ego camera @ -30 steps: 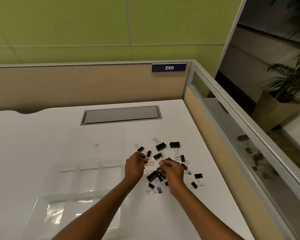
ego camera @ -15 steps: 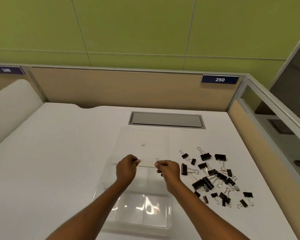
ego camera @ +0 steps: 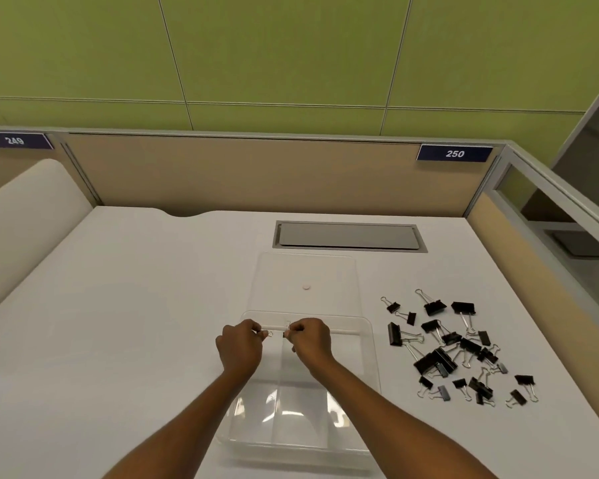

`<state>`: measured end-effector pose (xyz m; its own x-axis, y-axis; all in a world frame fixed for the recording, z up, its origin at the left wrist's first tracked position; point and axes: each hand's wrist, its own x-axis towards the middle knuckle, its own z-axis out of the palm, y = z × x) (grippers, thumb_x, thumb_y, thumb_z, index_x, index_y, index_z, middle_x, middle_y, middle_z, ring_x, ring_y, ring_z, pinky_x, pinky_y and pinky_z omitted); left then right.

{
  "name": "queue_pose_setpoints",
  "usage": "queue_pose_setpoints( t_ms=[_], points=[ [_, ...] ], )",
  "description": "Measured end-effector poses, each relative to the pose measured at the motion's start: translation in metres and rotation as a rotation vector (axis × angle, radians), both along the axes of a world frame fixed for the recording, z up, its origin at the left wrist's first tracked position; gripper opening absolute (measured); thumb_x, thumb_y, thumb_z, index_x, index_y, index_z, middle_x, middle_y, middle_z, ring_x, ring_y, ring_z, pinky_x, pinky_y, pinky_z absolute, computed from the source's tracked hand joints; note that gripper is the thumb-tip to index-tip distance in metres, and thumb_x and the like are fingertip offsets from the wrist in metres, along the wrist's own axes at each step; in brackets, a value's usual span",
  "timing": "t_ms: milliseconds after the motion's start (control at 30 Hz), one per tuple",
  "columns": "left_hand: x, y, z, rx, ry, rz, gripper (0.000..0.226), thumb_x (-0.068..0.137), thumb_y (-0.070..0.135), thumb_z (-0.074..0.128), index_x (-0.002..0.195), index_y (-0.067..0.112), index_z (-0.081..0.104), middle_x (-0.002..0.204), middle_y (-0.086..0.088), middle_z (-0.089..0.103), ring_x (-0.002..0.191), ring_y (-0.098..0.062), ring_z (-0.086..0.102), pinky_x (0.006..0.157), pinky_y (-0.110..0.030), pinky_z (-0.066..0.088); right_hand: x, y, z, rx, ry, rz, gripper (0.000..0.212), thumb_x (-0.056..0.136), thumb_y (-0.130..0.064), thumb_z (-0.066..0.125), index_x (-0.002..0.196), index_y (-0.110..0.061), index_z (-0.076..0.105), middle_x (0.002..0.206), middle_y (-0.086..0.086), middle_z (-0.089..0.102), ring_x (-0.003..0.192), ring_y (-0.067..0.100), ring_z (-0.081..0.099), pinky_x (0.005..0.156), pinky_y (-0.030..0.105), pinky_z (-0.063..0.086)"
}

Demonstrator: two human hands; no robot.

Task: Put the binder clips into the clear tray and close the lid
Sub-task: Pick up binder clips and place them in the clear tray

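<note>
Both hands, left (ego camera: 238, 350) and right (ego camera: 312, 342), each pinch a clip over tray (ego camera: 367, 344), frame centre; release low into far compartments.

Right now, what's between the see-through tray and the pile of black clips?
Nothing. In the head view, only bare white desk separates the clear tray from the binder clips. Each hand, left and right, pinches something small over the tray.

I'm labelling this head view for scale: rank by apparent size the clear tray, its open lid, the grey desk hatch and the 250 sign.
1. clear tray, nearest the camera
2. open lid
3. grey desk hatch, close to the lid, unsure
4. 250 sign
</note>
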<state>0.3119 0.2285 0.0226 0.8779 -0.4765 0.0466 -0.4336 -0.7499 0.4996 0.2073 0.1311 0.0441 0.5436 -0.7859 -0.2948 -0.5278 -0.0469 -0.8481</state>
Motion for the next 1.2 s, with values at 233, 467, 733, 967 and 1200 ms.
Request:
queue_pose_setpoints(
  t_ms=[233, 467, 733, 967, 1200],
  points=[
    [0.015, -0.003, -0.007, 0.148, -0.104, -0.124, 0.014, 0.086, 0.032, 0.061, 0.095, 0.026, 0.069, 0.079, -0.003, 0.067, 0.088, -0.023, 0.054, 0.067, -0.029, 0.026, 0.028, 0.005, -0.012, -0.137, 0.122, 0.086, 0.012, 0.079, -0.017, 0.069, 0.090, -0.015, 0.074, 0.098, 0.001, 0.073, 0.093, 0.020, 0.066, 0.079, 0.031, 0.054],
    [0.016, -0.003, -0.005, 0.124, -0.156, -0.164, 0.011, 0.085, 0.021, 0.064, 0.093, 0.022, 0.071, 0.073, -0.003, 0.070, 0.083, -0.026, 0.055, 0.065, -0.031, 0.028, 0.028, -0.003, -0.016, -0.165, 0.079, 0.129, 0.029, 0.081, -0.017, 0.071, 0.109, -0.010, 0.069, 0.112, 0.005, 0.069, 0.105, 0.019, 0.063, 0.091, 0.032, 0.051],
    [-0.015, -0.044, 0.003, 0.060, -0.212, -0.308, 0.011, 0.083, 0.024, 0.067, 0.091, 0.018, 0.072, 0.074, -0.004, 0.072, 0.084, -0.030, 0.057, 0.068, -0.037, 0.038, -0.014, -0.028, -0.011, -0.133, -0.060, -0.036, 0.021, 0.080, -0.012, 0.068, 0.101, -0.010, 0.071, 0.100, 0.004, 0.072, 0.088, 0.018, 0.068, 0.083, 0.037, 0.057],
    [-0.074, -0.112, 0.008, -0.012, -0.230, -0.458, 0.024, 0.085, 0.037, 0.063, 0.097, 0.019, 0.071, 0.083, -0.003, 0.073, 0.087, -0.029, 0.060, 0.071, -0.037, 0.042, -0.087, -0.080, -0.006, -0.139, -0.081, -0.186, 0.020, 0.081, -0.011, 0.068, 0.100, -0.009, 0.071, 0.094, 0.006, 0.073, 0.078, 0.018, 0.068, 0.078, 0.029, 0.056],
    [-0.147, -0.173, 0.008, -0.020, -0.219, -0.610, 0.022, 0.082, 0.038, 0.066, 0.091, 0.019, 0.072, 0.077, -0.005, 0.072, 0.084, -0.031, 0.061, 0.069, -0.037, 0.041, -0.171, -0.125, -0.005, -0.136, -0.073, -0.337, 0.017, 0.081, -0.008, 0.067, 0.098, -0.007, 0.071, 0.085, 0.004, 0.071, 0.072, 0.015, 0.067, 0.074, 0.030, 0.057]
  ],
)
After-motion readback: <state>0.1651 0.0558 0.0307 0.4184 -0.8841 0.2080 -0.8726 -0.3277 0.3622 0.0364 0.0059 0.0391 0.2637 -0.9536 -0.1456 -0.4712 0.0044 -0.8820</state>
